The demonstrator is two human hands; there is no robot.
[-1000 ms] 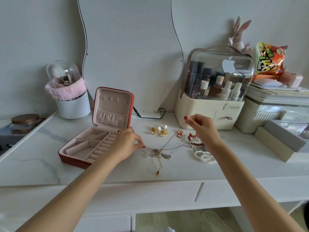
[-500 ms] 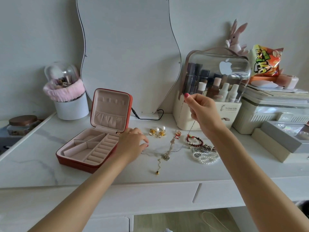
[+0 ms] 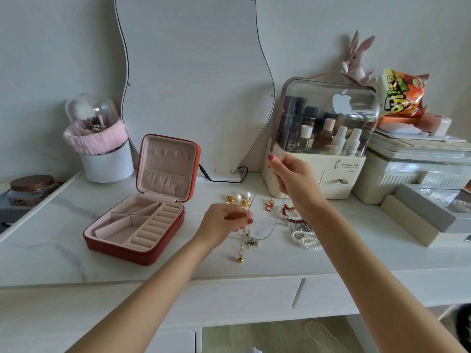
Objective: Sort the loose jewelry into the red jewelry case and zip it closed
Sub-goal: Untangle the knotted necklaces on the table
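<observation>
Right hand: the right hand [image 3: 293, 179] is up high, fingers pinched on a thin chain [image 3: 270, 231].
Left hand: the left hand [image 3: 224, 222] is low, pinching the same chain over the tangle.
Red case: the red jewelry case [image 3: 135, 247] sits open to the left, with nothing in the trays I can see.
Still out: pearl earrings [image 3: 240, 198], rings [image 3: 270, 204], red bead bracelet [image 3: 293, 215] and pearl bracelet [image 3: 305, 239] lie on the table [image 3: 51, 250].
Done so far: I think almost nothing; sorting and zipping are left.

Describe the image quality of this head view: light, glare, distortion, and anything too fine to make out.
Head view: soft, even daylight with only faint shadows on the white tabletop. Glare whitens the clear organizer lid. Wide-angle distortion bows the tabletop's front edge and stretches the forearms. The thin chain between the left hand and right hand nearly vanishes against the pale background; the red jewelry case is sharp.
</observation>
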